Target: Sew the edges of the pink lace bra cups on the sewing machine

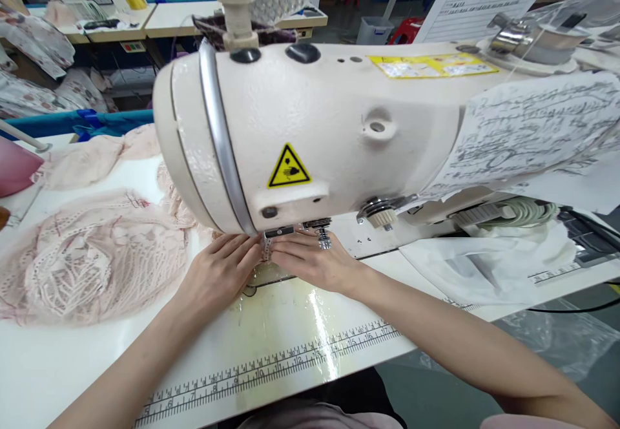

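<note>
Nearest, we see printed ruler [271, 371] on table [29, 364]. Beyond, our left hand [223, 262] and right hand [312, 260] are near, fingers together; we cannot tell if they pinch lace strip [266, 250] between them, under sewing machine [329, 112]. Pink lace heap [101, 254] lies at left. Farther: other worktables [169, 25].

Bright, white glare on tabletop [281, 316], stretched edges

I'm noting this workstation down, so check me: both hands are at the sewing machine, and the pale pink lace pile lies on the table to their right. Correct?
The left hand and right hand are at the sewing machine, but the side is wrong: the head view shows the pale pink lace pile on the table to their left.
</note>
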{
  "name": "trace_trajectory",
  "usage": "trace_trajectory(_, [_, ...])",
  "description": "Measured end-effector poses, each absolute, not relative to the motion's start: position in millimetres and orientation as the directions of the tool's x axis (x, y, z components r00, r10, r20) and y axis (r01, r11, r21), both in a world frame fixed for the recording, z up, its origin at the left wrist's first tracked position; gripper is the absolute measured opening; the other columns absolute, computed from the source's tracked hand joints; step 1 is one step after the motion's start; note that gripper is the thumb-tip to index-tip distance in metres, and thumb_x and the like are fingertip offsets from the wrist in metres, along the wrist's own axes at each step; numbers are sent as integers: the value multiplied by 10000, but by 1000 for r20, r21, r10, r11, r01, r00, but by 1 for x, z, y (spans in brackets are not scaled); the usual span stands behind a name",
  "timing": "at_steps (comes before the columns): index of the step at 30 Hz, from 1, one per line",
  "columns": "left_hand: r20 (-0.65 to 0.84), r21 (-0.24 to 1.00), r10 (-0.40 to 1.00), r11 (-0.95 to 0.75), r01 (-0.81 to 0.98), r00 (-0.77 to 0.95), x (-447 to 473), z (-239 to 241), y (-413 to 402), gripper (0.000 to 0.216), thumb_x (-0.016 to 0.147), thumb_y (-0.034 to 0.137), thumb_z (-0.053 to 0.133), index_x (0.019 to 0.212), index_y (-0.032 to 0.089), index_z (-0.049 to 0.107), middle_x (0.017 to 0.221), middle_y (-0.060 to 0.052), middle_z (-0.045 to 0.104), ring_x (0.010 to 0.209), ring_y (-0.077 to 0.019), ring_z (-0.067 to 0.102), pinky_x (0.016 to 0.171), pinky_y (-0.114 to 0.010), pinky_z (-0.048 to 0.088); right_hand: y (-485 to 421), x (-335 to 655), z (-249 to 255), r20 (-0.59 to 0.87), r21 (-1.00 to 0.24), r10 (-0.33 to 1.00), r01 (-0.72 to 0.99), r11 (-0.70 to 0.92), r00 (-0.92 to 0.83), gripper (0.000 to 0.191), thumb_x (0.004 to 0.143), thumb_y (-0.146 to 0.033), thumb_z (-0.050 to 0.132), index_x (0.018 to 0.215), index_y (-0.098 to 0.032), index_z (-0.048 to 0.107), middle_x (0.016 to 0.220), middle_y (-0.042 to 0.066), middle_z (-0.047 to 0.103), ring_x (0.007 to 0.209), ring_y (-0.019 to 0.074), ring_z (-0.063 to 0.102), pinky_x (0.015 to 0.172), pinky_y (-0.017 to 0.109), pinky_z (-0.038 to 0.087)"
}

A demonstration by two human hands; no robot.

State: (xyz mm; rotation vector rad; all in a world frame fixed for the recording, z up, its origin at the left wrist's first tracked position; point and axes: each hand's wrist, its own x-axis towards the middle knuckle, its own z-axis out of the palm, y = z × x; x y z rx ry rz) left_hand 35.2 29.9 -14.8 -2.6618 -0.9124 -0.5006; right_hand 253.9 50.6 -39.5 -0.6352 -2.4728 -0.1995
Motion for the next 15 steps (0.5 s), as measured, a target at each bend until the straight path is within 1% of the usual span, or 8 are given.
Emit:
trace_trajectory(2, [405,-163,537,-754,637,740,35,-16,30,212,913,109,470,1035,124,643,1083,-86,725,946,-226,694,867,-385,546,50,254,-38,585,20,393,497,867,-709,259,912,-42,475,999,-205,656,940,-32,729,931,97,636,705,220,485])
trace_trajectory(4, [404,-169,543,-747,643,736,35,-17,30,220,922,122,461,1043,116,645,1061,-93,729,919,-227,695,856,-390,547,49,255,-36,591,48,398,523,851,-702,275,905,-33,468,981,-215,660,947,-43,729,909,86,630,614,219,438])
trace_trajectory(7, [399,-145,558,-745,651,728,35,-18,30,266,930,126,447,1116,130,637,1065,-91,728,913,-224,692,863,-396,539,49,256,-37,584,91,430,582,808,-689,253,907,-58,478,965,-224,659,978,-55,726,805,78,619,527,247,353])
trace_trajectory(10, [391,-156,550,-750,642,738,35,-19,31,312,924,123,462,1201,131,608,1122,-94,712,936,-233,687,866,-406,533,49,257,-40,576,100,463,621,777,-673,199,911,-117,505,960,-237,656,1028,-63,719,724,89,601,500,272,318])
trace_trajectory(12, [390,-191,533,-751,632,751,34,-19,31,317,921,123,476,1212,115,602,1127,-100,710,927,-239,686,847,-409,536,50,258,-43,566,88,473,620,779,-675,204,899,-118,513,969,-246,655,1069,-64,713,743,103,607,492,286,309])
trace_trajectory(15, [383,-217,529,-745,631,757,34,-20,31,330,918,125,492,1232,118,595,1123,-100,711,922,-238,685,830,-401,536,51,261,-46,529,83,492,619,781,-692,268,868,-69,502,1001,-249,650,1163,-64,687,785,120,618,484,293,289])
